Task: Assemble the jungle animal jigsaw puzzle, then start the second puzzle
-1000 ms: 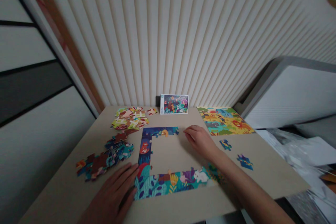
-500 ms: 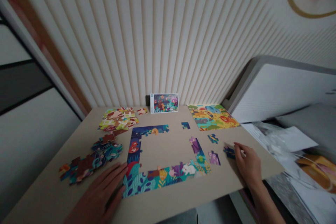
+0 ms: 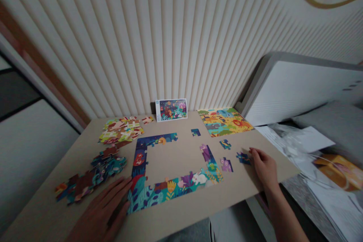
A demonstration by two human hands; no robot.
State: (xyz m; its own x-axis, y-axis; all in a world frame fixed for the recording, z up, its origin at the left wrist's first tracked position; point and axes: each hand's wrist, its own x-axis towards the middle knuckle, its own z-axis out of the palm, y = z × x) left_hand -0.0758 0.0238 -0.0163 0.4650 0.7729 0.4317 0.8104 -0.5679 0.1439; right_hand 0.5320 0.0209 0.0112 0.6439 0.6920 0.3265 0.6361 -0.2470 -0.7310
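Observation:
A jigsaw border lies partly assembled on the table, its bottom strip (image 3: 159, 193) showing leaves, flowers and a white rabbit. My left hand (image 3: 103, 208) rests flat with fingers stretched out, the fingertips at the border's lower left corner. At the right, my right hand (image 3: 263, 166) has its fingers curled and pinched at the right edge of a dark blue puzzle piece (image 3: 243, 158); the exact contact is partly hidden. Near that piece lie a purple piece with round eyes (image 3: 226, 165) and a blue-and-yellow piece (image 3: 225, 144). Another dark blue piece (image 3: 195, 132) sits farther back.
Dark loose pieces (image 3: 103, 168) and a pile of lighter pieces (image 3: 120, 128) lie at the left. A picture card (image 3: 171, 110) stands against the ribbed wall. A yellow animal puzzle (image 3: 224, 121) lies back right. Papers and plastic (image 3: 309, 143) are beyond the table's right edge.
The view has shifted slightly, so everything sits a little farther left in the picture. The right hand and its blue piece, blurred before, now look sharper. My left hand stays put.

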